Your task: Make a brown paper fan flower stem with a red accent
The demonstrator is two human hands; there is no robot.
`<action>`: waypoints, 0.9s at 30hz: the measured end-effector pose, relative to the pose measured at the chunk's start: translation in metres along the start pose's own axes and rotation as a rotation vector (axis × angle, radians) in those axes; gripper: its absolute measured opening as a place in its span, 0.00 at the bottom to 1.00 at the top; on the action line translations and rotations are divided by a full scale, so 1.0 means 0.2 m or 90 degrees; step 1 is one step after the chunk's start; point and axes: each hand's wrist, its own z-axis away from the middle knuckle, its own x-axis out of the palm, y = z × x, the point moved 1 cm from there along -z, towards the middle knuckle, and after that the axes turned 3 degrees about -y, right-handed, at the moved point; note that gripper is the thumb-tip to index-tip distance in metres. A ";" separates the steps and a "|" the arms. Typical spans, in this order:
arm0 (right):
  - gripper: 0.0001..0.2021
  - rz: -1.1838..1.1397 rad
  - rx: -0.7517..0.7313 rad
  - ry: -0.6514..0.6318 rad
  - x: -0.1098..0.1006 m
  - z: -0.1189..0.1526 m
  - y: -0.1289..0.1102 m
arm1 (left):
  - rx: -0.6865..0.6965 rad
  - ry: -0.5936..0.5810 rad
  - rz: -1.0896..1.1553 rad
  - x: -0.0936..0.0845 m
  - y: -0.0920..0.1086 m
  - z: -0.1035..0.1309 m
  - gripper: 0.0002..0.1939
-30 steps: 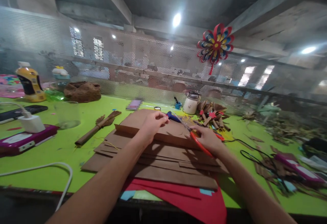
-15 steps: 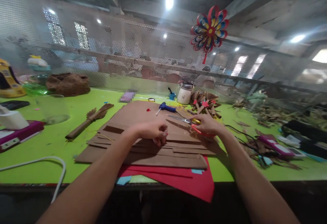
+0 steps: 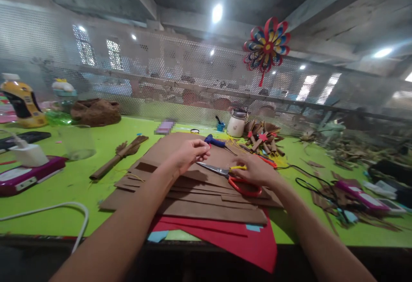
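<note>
My left hand [image 3: 195,153] is raised over the brown paper sheets [image 3: 170,144], its thumb and fingertips pinched on a small red piece [image 3: 210,146]. To its right, my right hand [image 3: 255,169] is at the scissors [image 3: 214,169], fingers against the yellow handle while the red loop shows below. The blades point left, beneath my left hand. Just behind my hands lies a blue-handled tool [image 3: 215,141]. Red paper [image 3: 231,235] sticks out from under the brown sheets at the table's front edge.
A rolled brown paper piece [image 3: 116,159], a clear cup [image 3: 77,142] and a purple power strip [image 3: 32,175] are on the left. Behind stands a white jar [image 3: 236,123] beside star-trimmed brown rolls [image 3: 262,138]. A black cable [image 3: 309,181] and paper scraps lie right.
My left hand has risen away from the brown sheets, the red piece at its fingertips. The scissors have turned, their red loop now lower and nearer me. The view has tilted up slightly.
</note>
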 end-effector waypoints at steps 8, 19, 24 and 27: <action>0.14 -0.498 -0.033 0.102 0.05 -0.04 -0.16 | -0.015 -0.146 0.076 0.09 -0.06 0.01 0.12; 0.10 -0.622 0.028 0.140 0.07 -0.03 -0.19 | -0.019 -0.173 0.051 0.13 -0.04 0.03 0.11; 0.09 -0.643 0.050 0.168 0.10 -0.04 -0.18 | 0.040 -0.154 -0.061 0.15 -0.03 0.04 0.11; 0.08 -0.584 0.062 0.211 0.11 -0.04 -0.17 | 0.080 -0.157 -0.117 0.16 -0.05 0.02 0.12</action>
